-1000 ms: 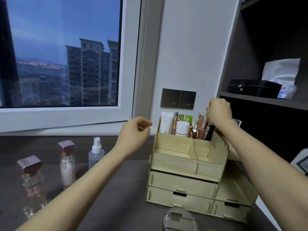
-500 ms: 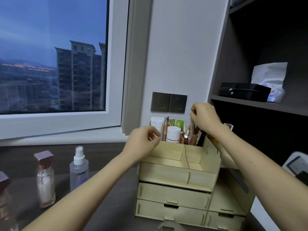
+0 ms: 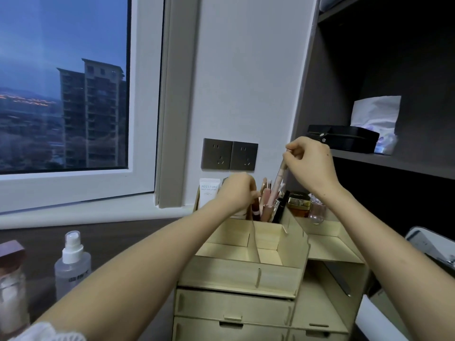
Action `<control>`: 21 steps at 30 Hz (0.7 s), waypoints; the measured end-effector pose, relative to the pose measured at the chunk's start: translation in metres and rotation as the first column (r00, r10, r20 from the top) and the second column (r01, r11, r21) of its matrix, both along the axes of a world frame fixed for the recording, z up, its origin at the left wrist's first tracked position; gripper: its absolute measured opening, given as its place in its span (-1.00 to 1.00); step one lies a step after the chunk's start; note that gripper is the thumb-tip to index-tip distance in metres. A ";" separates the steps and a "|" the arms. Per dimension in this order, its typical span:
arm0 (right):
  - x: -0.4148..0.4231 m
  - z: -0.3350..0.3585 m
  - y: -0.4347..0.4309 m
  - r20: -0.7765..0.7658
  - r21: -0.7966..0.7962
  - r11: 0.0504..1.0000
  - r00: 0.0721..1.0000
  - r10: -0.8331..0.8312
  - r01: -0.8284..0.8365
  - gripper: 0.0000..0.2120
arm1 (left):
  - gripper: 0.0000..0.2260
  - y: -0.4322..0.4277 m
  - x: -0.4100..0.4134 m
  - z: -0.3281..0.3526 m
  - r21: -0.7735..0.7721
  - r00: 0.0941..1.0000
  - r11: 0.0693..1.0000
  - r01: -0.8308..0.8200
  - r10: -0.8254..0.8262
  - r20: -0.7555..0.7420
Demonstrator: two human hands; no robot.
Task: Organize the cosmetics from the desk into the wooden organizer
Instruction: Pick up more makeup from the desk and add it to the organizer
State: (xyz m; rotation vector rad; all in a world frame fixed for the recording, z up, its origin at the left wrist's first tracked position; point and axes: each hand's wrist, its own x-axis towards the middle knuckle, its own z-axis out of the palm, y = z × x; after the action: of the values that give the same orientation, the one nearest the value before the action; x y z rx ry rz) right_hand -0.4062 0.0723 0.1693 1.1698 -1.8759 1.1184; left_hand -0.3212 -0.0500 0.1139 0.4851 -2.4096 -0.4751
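Observation:
The pale wooden organizer (image 3: pixel 241 273) stands on the dark desk, with drawers below and open trays on top. Its back compartment holds several upright pink sticks (image 3: pixel 266 205), a white tube (image 3: pixel 208 193) and a black stick (image 3: pixel 280 207). My right hand (image 3: pixel 311 166) pinches the top of a slim pink tube (image 3: pixel 279 179), tilted and raised above that compartment. My left hand (image 3: pixel 237 193) is curled at the tops of the sticks; its fingertips are hidden. A gold-lidded jar (image 3: pixel 299 201) and a small clear bottle (image 3: pixel 317 212) sit on the right shelf of the organizer.
On the desk at left stand a clear spray bottle (image 3: pixel 72 264) and a brown-capped bottle (image 3: pixel 11 289). The wall sockets (image 3: pixel 230 155) are behind the organizer. A dark shelf at right carries a black case (image 3: pixel 344 139) and tissues (image 3: pixel 375 114). A white device (image 3: pixel 428 244) lies at right.
My right hand has risen, lifting the slim pink tube out above the compartment. My left hand moved right from the organizer's edge to the upright sticks. The camera came closer.

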 end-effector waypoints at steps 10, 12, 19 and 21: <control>0.003 -0.013 -0.006 0.015 0.017 1.000 1.000 0.023 -0.023 -0.84 | -0.82 -0.011 -0.014 0.013 0.115 0.999 0.993 0.006 -0.003 -0.032; 0.001 -0.019 -0.011 0.038 0.103 0.994 0.999 0.023 -0.026 -0.83 | -0.82 -0.010 -0.014 0.013 0.138 0.999 0.990 0.012 -0.008 -0.031; -0.005 -0.023 -0.016 0.080 0.166 0.986 0.996 -0.029 0.016 -0.87 | -0.83 -0.012 -0.011 0.006 0.253 0.998 0.966 0.044 -0.029 -0.063; -0.008 -0.029 -0.018 0.104 0.256 0.966 0.994 -0.045 0.017 -0.89 | -0.84 -0.013 -0.010 0.004 0.245 0.997 0.969 0.037 -0.020 -0.072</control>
State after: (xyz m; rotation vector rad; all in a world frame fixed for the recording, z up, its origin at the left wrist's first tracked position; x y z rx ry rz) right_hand -0.4137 0.0546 0.1401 1.2340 -2.1660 0.9608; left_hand -0.3309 -0.0626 0.1180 0.5323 -2.3047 -0.7974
